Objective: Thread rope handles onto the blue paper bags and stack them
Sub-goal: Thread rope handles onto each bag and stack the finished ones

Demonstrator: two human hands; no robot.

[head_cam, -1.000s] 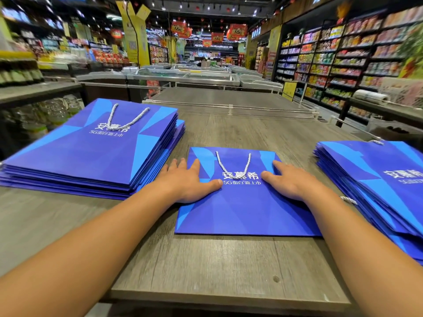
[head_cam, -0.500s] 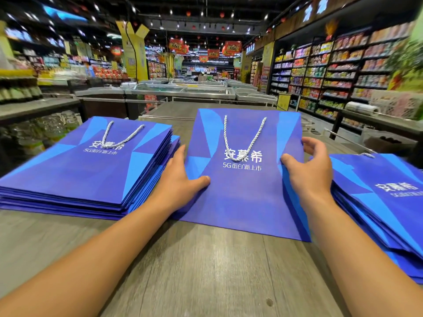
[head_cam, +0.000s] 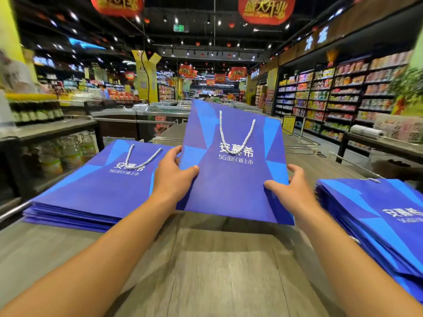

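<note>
**Threaded bag lifted for stacking: 1 item in transit**

Grey wood-grain tabletop (head_cam: 206,271): work surface. It carries 2 piles, with bare board between them.

Left stack of flat blue paper bags (head_cam: 91,193): the top bag shows a white twisted rope handle (head_cam: 143,156) already fitted. Judged to be the finished pile and the likely destination.

Right stack of flat blue paper bags (head_cam: 375,225): lies well apart from the left stack. Whether its bags carry handles cannot be told, beyond 1 short rope end at the far edge.

Held blue paper bag with white printed lettering (head_cam: 231,170): clear of the tabletop, tilted up towards the viewer, between the 2 piles and just beside the left one. Its white twisted rope handle (head_cam: 237,133) hangs in a loop on the front face.

Left hand (head_cam: 174,177): grips the bag's left edge, thumb on the front, fingers curled behind.

Right hand (head_cam: 290,188): grips the right edge the same way.

Handling note: the bag should be carried level over the left stack, lowered with corners and top edge matched to the bag beneath, and the rope loop kept flat on the face so that the pile does not lean.

Change record: 1.0 s ago the bag lay flat on the tabletop under both palms. 0.5 s ago its far end had risen. Now it is fully airborne, and the view has tipped up towards the aisle.
</note>
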